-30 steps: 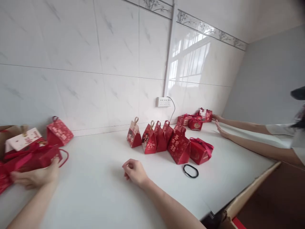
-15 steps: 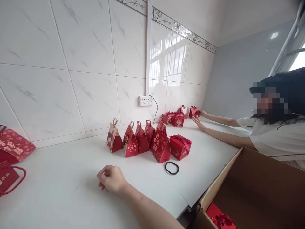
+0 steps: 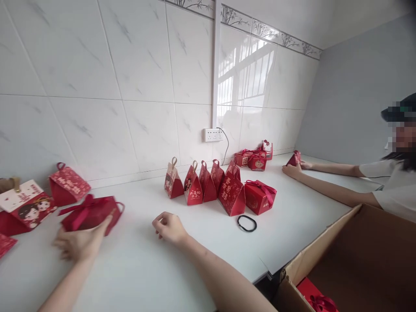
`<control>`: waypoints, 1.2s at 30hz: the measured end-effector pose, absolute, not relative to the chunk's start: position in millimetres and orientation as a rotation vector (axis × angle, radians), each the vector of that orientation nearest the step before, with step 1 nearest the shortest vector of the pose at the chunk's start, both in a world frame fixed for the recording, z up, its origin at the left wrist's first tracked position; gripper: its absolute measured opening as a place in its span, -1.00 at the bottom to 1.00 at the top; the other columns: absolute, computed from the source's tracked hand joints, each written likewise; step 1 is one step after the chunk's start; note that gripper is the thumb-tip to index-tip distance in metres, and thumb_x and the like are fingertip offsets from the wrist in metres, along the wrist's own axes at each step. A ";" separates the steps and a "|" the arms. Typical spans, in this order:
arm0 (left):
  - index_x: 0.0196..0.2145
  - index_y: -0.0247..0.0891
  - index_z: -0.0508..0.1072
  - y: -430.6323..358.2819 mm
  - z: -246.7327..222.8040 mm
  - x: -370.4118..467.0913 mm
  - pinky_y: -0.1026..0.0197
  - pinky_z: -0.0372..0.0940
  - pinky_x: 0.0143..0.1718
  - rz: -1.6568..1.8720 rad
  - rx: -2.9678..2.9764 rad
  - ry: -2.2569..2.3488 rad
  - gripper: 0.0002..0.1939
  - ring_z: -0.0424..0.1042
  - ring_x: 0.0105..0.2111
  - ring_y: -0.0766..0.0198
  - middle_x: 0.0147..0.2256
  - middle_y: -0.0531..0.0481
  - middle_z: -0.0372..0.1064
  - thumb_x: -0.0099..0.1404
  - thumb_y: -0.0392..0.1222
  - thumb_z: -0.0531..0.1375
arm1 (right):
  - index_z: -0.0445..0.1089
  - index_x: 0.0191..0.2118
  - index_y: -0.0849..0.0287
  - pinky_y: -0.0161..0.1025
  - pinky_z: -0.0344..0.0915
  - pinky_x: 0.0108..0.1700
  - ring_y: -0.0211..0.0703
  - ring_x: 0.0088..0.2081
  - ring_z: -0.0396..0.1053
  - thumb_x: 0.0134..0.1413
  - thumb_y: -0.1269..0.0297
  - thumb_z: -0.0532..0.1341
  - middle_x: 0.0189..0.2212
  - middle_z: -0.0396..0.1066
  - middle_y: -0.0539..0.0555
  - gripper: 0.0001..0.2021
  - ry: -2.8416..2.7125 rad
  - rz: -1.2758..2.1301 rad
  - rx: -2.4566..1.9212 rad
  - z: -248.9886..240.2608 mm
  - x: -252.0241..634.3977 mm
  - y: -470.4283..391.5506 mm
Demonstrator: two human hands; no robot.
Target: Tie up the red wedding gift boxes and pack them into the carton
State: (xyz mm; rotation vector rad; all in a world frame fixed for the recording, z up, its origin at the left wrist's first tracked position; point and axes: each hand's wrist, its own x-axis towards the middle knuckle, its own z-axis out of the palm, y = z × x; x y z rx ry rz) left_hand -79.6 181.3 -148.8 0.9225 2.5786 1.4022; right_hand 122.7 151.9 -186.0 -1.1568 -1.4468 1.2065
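My left hand (image 3: 79, 242) is closed around the near side of a red gift box (image 3: 94, 216) with a ribbon bow, slightly smeared by motion. My right hand (image 3: 170, 227) rests on the white table (image 3: 136, 277) with its fingers curled in, and nothing shows in it. Beyond it stands a row of red triangular gift boxes with loop handles, among them a front one with gold lettering (image 3: 231, 195). Beside that row sits a red box with a ribbon bow (image 3: 260, 197). Behind my left hand are a patterned red box (image 3: 69, 184) and a box with cartoon figures (image 3: 27, 206).
A black hair tie (image 3: 247, 224) lies on the table. At the lower right stands an open cardboard box (image 3: 325, 242) with a red ribboned box (image 3: 313, 294) inside. Across the table, another person's hands (image 3: 292, 170) hold a small red box (image 3: 295, 158). A socket strip (image 3: 213, 135) is on the tiled wall.
The view has swung left. My left hand has come into view holding the ribboned gift box. My right hand stays curled on the table. The other person's hands now both hold the small box.
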 end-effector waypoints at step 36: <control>0.07 -0.22 0.06 128.1 -187.4 2.6 -0.10 0.13 0.11 1.296 2.007 0.838 -0.52 0.17 0.12 -0.01 0.11 -0.26 0.12 0.26 0.00 0.04 | 0.18 -0.29 0.07 -0.26 0.29 -0.27 -0.24 -0.31 0.29 -0.02 0.07 0.12 -0.33 0.27 -0.03 -0.78 -0.980 0.910 -0.708 -170.3 177.6 156.7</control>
